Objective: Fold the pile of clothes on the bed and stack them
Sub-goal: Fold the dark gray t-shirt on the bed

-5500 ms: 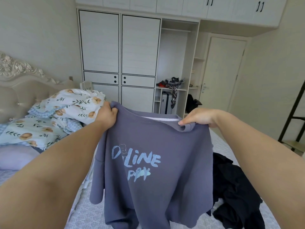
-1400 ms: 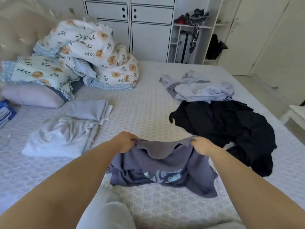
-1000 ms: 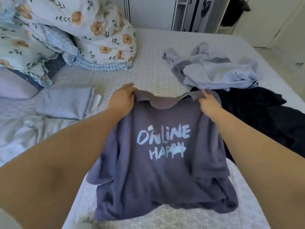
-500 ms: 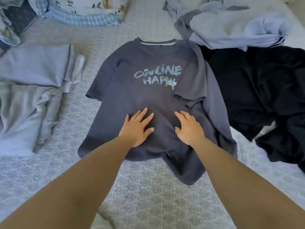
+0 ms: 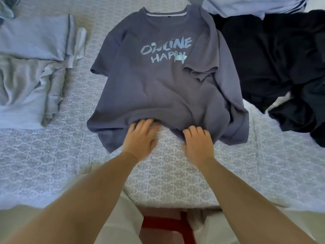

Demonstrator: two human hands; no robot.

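A slate-blue T-shirt (image 5: 158, 88) printed "ONLINE HAPPY" lies face up on the bed, collar away from me. Its right sleeve is folded in over the chest. My left hand (image 5: 140, 138) and my right hand (image 5: 197, 143) are at the bottom hem near the middle, fingers curled into the bunched edge. A folded grey-blue garment (image 5: 35, 36) lies at the far left on top of a crumpled pale grey one (image 5: 26, 90). A heap of black clothes (image 5: 281, 67) sits right of the T-shirt, with light blue clothes (image 5: 246, 6) behind it.
The bed has a grey patterned cover (image 5: 167, 182) with bare surface between the T-shirt and its near edge. My legs in light trousers (image 5: 123, 226) stand against that edge, above a red floor patch (image 5: 167, 226).
The T-shirt went from held up in the air to laid flat on the bed. My hands slid from its middle down to the bottom hem and now curl on it.
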